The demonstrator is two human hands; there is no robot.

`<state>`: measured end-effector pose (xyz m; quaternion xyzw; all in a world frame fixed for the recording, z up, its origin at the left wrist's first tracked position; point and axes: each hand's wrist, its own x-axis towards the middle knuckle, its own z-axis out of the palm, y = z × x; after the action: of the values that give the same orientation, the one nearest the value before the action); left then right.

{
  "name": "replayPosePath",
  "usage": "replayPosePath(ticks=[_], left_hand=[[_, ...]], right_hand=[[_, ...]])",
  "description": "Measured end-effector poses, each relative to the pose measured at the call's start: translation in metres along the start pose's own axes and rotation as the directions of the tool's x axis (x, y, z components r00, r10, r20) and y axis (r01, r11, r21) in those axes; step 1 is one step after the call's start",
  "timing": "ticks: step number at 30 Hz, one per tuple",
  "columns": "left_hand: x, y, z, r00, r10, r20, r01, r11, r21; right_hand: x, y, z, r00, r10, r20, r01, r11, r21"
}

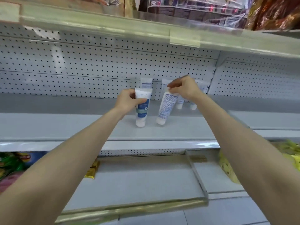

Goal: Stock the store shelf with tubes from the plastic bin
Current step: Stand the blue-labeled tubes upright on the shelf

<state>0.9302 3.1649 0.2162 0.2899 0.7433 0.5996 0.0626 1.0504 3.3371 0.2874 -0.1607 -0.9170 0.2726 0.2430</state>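
Mid-placement on the grey metal shelf (178, 132), the left hand (128, 101) has its grip round an upright white blue-labelled plastic tube (142, 111) standing cap-down, while the right hand (185, 90) has its grip pinching the top of a tilted white printed tube (167, 107), which likely needs righting before both let go.
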Motion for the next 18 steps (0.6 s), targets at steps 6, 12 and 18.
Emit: replayPosePath(ticks=[6, 12, 18], left_hand=[[0.050, -0.005, 0.035, 0.999, -0.037, -0.017, 0.038, 0.999, 0.037], [0.077, -0.011, 0.054, 0.995, -0.075, -0.071, 0.086, 0.984, 0.159], [0.089, -0.011, 0.058, 0.992, -0.083, -0.095, 0.101, 0.973, 0.209]], right_hand=[[0.054, 0.040, -0.010, 0.999, 0.011, 0.041, -0.008, 0.996, -0.085], [0.083, 0.070, -0.006, 0.995, -0.056, 0.088, 0.057, 0.998, -0.009], [0.100, 0.085, -0.002, 0.987, -0.087, 0.134, 0.086, 0.996, 0.009]])
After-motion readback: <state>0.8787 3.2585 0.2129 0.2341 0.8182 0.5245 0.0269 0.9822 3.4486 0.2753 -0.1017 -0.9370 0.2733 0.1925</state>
